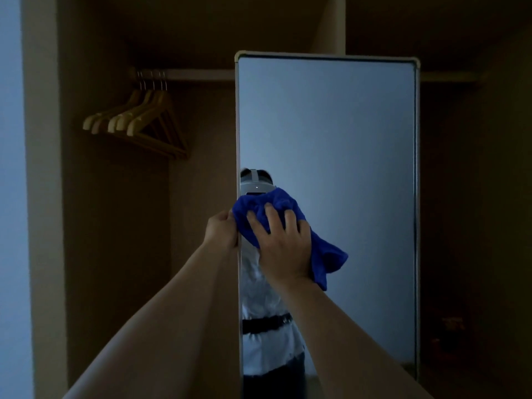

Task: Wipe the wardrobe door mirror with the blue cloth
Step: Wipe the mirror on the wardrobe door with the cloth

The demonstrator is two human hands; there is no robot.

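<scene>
The tall wardrobe door mirror [345,154] with a pale frame stands in front of me in dim light. A bunched blue cloth [322,254] lies against the glass near its left edge, at mid height. My right hand [283,246] presses the cloth onto the mirror with spread fingers. My left hand [221,230] grips the mirror's left frame edge just beside the cloth, fingers wrapped behind it. The glass reflects a person in a white top with a dark belt.
To the left is the open wardrobe with a rail and several wooden hangers [138,122]. A pale wall [11,197] runs down the far left. Dark wardrobe space lies right of the mirror.
</scene>
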